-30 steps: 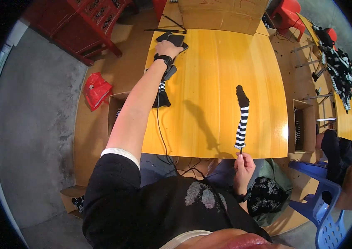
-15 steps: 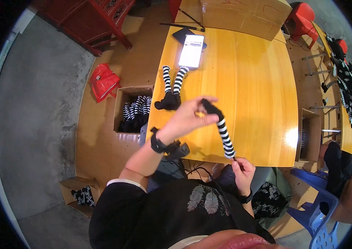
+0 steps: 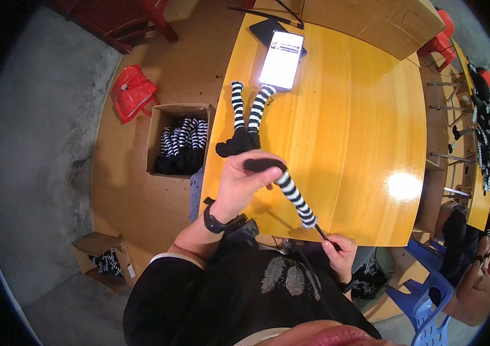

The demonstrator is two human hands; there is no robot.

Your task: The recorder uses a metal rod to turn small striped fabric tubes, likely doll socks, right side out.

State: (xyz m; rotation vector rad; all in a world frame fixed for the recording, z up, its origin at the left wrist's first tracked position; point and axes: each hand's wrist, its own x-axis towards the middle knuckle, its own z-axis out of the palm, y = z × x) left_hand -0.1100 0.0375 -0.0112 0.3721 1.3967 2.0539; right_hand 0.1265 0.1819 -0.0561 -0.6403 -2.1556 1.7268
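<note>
We list: yellow wooden table [image 3: 360, 115] with glare spot; grey concrete floor [image 3: 37, 173] left of the table; red chair [image 3: 141, 14] beyond its far-left corner; blue chair [image 3: 424, 294] near-right.

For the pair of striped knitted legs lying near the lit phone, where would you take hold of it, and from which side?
Grip the black joined end of the striped pair, probably from the person's near-left side. There the two legs meet in one bulky lump that fingers can pinch, and it points toward the table's edge. The striped tips splay apart toward the phone, so grabbing there would catch only one leg.
</note>
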